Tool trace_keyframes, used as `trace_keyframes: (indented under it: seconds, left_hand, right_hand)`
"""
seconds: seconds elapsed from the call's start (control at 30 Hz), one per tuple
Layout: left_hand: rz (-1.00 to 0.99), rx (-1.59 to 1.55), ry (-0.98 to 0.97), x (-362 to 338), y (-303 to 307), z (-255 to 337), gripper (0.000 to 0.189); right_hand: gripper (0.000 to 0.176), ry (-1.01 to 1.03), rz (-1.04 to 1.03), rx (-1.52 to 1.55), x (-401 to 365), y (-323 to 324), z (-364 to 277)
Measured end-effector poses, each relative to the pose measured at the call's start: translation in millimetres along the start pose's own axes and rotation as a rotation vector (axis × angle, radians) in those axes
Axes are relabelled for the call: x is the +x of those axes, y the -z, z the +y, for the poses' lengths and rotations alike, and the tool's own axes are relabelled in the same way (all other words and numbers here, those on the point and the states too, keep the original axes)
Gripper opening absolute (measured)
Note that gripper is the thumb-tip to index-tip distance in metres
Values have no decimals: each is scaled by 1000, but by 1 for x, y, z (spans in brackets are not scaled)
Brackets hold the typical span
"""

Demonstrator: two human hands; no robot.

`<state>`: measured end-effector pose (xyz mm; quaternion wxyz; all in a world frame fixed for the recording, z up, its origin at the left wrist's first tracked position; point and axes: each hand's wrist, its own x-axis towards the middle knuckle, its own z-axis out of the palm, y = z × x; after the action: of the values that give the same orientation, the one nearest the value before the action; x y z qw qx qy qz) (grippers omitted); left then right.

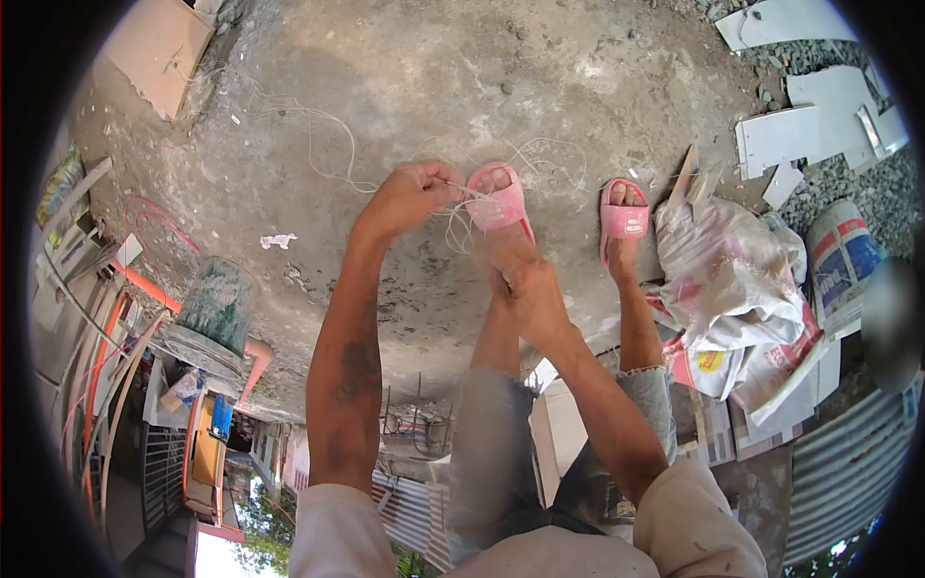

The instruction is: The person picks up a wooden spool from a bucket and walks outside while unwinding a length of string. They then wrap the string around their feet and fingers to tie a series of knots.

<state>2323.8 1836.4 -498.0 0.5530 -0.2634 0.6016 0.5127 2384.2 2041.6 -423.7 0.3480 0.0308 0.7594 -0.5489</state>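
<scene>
My left hand is closed, its fingertips pinching a thin pale string beside the left pink slipper. Loops of the string hang under those fingertips, and more of it trails over the concrete to the upper left. Below that slipper is my right hand, in front of my raised left leg. Its fingers are smeared by motion near the string loops, so I cannot tell what they grip. My other foot, in the right pink slipper, rests on the ground further right.
White sacks lie right of my foot, beside a paint bucket. White board pieces lie on gravel at the upper right. On the left stand a dirty bucket and orange pipes. A tan board lies upper left.
</scene>
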Motion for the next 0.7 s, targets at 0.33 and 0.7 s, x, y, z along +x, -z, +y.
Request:
trace_keyframes:
  seconds: [0.33, 0.7]
  left_hand:
    - [401, -523, -244, -41, -19, 12, 11]
    - [407, -496, -279, -75, -64, 9, 11]
  right_hand:
    - [46, -138, 306, -317, 8, 5, 1]
    - [31, -208, 285, 654, 49, 12, -17]
